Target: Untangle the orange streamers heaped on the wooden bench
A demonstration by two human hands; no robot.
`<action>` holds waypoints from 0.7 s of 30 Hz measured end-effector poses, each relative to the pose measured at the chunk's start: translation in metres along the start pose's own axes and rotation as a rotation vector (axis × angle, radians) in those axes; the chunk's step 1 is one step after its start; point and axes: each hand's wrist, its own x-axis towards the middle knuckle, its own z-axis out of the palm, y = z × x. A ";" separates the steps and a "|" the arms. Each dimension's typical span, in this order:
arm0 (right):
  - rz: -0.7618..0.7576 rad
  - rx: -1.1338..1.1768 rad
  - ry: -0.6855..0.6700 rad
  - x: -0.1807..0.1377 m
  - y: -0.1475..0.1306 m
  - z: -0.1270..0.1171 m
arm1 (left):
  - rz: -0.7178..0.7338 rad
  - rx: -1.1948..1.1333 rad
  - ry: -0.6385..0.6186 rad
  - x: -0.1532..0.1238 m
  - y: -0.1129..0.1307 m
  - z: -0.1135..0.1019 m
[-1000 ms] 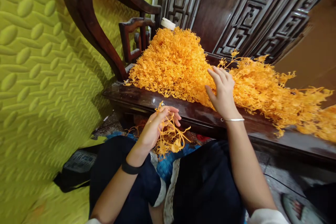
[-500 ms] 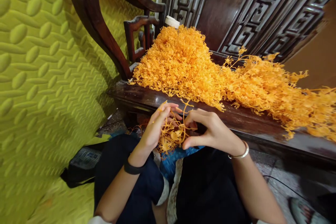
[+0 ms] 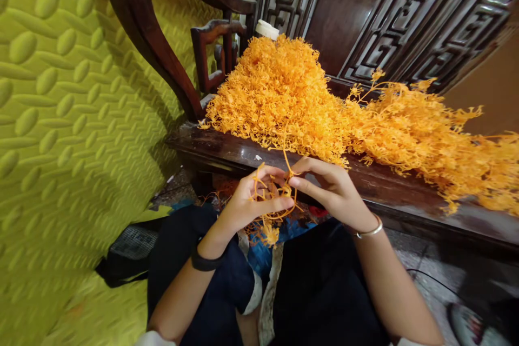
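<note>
Before you: dark wooden table (image 3: 227, 147), glossy. Orange strand heap (image 3: 324, 113) lies directly on it, spreading rightward.

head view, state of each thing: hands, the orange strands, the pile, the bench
left hand: shut on a small bunch of orange strands, held over the lap
right hand: fingertips pinching the same bunch
orange pile: heaped loose on the bench, spreading to the right
wooden bench: dark, glossy, front edge bare
white cap: half hidden behind the pile
</note>
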 end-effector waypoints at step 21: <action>-0.180 -0.236 -0.006 -0.002 -0.002 0.003 | 0.141 0.248 0.094 -0.005 0.014 -0.005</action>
